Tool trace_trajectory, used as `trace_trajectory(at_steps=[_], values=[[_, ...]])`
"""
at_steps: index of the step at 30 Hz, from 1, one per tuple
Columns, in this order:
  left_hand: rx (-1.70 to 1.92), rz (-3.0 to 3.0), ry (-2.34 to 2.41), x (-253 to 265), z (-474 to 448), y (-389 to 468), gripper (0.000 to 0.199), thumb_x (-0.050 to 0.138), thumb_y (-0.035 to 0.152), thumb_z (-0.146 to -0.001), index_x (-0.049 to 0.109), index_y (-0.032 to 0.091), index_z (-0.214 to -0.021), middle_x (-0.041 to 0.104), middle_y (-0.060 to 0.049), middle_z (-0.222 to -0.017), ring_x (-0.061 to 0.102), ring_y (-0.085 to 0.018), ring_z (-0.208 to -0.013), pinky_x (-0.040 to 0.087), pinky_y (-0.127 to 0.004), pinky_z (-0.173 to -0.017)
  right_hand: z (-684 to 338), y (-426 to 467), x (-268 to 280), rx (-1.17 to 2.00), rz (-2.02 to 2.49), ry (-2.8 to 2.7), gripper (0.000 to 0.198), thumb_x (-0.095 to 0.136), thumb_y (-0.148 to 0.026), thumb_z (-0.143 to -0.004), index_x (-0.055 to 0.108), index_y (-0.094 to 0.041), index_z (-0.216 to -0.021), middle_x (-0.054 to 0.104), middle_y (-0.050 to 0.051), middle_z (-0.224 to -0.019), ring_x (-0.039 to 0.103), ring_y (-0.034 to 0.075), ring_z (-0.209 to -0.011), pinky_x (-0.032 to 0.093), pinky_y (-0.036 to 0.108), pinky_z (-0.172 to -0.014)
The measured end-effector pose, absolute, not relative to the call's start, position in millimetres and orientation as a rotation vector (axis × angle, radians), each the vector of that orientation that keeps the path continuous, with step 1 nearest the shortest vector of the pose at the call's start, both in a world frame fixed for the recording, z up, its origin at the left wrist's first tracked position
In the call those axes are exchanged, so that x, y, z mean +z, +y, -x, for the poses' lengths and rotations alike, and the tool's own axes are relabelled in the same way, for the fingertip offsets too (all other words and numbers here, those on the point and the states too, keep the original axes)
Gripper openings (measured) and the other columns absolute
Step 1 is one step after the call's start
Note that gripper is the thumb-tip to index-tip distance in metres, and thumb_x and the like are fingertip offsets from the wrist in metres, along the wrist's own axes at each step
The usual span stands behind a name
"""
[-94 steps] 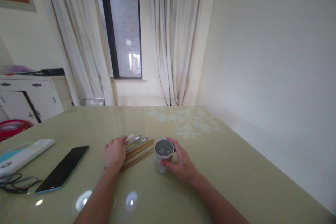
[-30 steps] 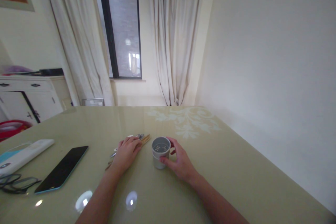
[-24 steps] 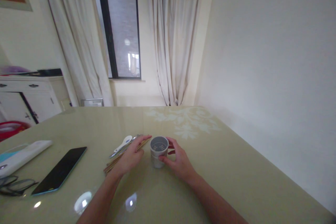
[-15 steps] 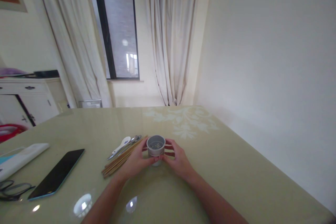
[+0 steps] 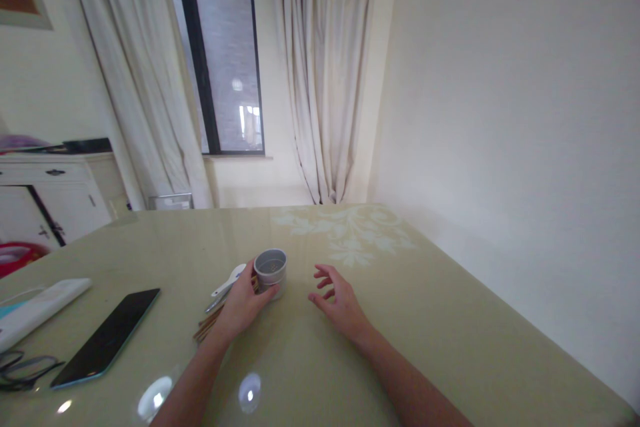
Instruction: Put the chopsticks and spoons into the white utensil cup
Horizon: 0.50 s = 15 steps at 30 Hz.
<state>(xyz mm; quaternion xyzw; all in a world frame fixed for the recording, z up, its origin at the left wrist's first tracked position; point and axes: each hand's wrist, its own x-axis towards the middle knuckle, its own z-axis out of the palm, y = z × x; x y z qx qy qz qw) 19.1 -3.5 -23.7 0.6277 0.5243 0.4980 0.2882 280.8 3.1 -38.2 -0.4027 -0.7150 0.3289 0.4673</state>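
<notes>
Left hand (image 5: 244, 303) holds an upright grey cup (image 5: 273, 276) between thumb and fingers, well in from the table (image 5: 430, 327)'s far edge; right hand (image 5: 340, 300), fingers loosely spread, is apart, right of the cup.

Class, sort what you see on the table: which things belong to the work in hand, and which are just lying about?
Apparently in the work:
grey cup, held by the left hand; the right hand is open, apart from it
white spoon
chopsticks, partly hidden by the left hand

Apparently just lying about:
dark-screened phone
eyeglasses
white oblong object
</notes>
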Motion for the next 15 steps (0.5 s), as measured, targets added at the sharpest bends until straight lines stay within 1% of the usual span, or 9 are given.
trace_trajectory(at_steps=[4,10,12,15], values=[[1.314,-1.654,1.377,-29,-17,-1,0.082,0.078,0.041,-0.079,0.043,0.018,-0.15,0.064,-0.018,-0.146,0.067,-0.031,-0.13,0.052,-0.051,-0.115,-283,6,-39,0.791,0.999,-1.727,0.056,0.073,-0.028,-0.085,0.057,-0.023,-0.139,0.069,0.011,-0.122,0.068,0.023,-0.097,0.062,0.037,-0.076],[1.343,-1.601,1.473,-36,-13,1,0.109,0.086,0.047,-0.073,0.029,0.018,-0.161,0.054,-0.021,-0.157,0.058,-0.032,-0.142,0.048,-0.048,-0.12,-287,10,-38,0.754,1.011,-1.67,0.05,0.072,-0.035,-0.088,0.058,-0.024,-0.135,0.071,0.012,-0.118,0.07,0.023,-0.093,0.062,0.038,-0.075],[1.342,-1.608,1.48,-35,-13,0,0.111,0.087,0.049,-0.073,0.028,0.019,-0.162,0.054,-0.021,-0.157,0.058,-0.032,-0.143,0.048,-0.048,-0.12,-288,11,-37,0.744,1.023,-1.64,0.049,0.071,-0.038,-0.089,0.058,-0.024,-0.134,0.071,0.012,-0.117,0.071,0.023,-0.092,0.062,0.039,-0.074],[1.334,-1.631,1.463,-32,-13,-1,0.106,0.087,0.049,-0.071,0.034,0.019,-0.158,0.054,-0.02,-0.157,0.061,-0.032,-0.14,0.05,-0.047,-0.118,-290,14,-36,0.743,1.057,-1.579,0.048,0.069,-0.043,-0.089,0.059,-0.024,-0.131,0.071,0.012,-0.115,0.071,0.024,-0.09,0.061,0.04,-0.075]])
